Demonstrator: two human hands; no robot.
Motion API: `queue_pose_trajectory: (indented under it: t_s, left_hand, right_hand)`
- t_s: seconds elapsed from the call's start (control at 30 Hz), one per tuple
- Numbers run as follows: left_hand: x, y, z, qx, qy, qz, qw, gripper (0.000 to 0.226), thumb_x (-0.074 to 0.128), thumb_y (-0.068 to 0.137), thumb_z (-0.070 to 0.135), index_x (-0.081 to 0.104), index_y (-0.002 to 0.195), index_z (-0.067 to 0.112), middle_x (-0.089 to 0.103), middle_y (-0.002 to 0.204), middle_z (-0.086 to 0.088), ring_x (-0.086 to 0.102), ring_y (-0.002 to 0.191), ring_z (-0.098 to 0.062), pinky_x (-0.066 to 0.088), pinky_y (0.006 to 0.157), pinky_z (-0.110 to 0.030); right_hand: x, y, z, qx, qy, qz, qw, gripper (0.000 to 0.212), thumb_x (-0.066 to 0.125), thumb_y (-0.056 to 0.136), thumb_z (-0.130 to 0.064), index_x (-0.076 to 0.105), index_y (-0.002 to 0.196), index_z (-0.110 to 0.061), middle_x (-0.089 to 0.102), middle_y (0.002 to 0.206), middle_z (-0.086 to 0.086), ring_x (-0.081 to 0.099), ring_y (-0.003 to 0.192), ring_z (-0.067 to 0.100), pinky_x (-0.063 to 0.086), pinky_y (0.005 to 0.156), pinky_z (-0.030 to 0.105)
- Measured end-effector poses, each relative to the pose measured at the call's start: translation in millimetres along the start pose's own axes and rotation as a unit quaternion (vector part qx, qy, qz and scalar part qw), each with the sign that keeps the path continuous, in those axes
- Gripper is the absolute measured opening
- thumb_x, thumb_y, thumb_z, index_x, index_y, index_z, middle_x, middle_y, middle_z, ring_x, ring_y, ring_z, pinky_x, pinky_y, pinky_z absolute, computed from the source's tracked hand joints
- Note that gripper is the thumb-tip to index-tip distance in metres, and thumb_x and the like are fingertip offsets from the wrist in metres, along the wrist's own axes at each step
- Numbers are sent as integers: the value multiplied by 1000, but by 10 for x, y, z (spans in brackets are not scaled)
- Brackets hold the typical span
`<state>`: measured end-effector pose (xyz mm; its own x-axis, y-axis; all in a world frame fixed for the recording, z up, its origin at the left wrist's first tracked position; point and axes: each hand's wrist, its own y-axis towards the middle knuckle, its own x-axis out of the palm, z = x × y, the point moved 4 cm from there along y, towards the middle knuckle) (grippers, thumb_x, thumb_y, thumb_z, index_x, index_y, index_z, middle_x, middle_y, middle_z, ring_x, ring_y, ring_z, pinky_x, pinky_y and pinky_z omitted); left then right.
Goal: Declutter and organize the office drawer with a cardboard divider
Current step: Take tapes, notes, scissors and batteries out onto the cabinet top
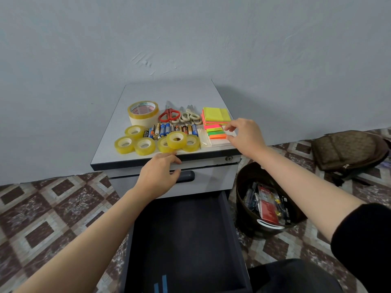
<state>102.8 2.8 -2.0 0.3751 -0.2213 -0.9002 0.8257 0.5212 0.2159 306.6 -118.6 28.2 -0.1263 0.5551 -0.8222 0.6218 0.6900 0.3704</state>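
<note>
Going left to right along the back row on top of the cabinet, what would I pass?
Large tape roll → red scissors → white scissors → stack of neon sticky notes.

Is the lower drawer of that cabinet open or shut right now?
Open. The lower drawer is pulled out toward the camera, its dark inside showing below the shut upper drawer.
</note>
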Motion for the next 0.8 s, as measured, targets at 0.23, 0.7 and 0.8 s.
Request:
queue_pose_trajectory:
  t_s: [0.23, 0.7, 0.8]
  left_hand:
    - [76, -433, -182, -5, -72, 55, 996, 13, 62, 87, 14, 71, 97, 13, 58, 115, 1, 51, 110, -15, 39, 85, -24]
    - [821, -1696, -914, -99, -50, -141, 984, 10, 64, 87, 21, 69, 94, 16, 61, 105, 2, 56, 98, -13, 44, 82, -21]
    - [938, -1733, -998, -113, -45, -173, 977, 10, 64, 88, 22, 69, 93, 15, 62, 103, 1, 56, 97, -14, 46, 83, -25]
  right_hand:
    - [219, -717, -430, -9, 123, -13, 992, 7, 68, 77, -3, 69, 73, -8, 60, 69, 1, 52, 64, 12, 44, 64, 25]
    - [1440, -1928, -629, 1, 169, -203, 964, 7, 66, 82, -7, 68, 78, -12, 55, 71, -8, 49, 62, 3, 41, 65, 21]
    - [1615, -1998, -574, 2, 153, -243, 958, 8, 63, 84, -7, 69, 81, -13, 59, 76, -6, 54, 68, 6, 43, 67, 21]
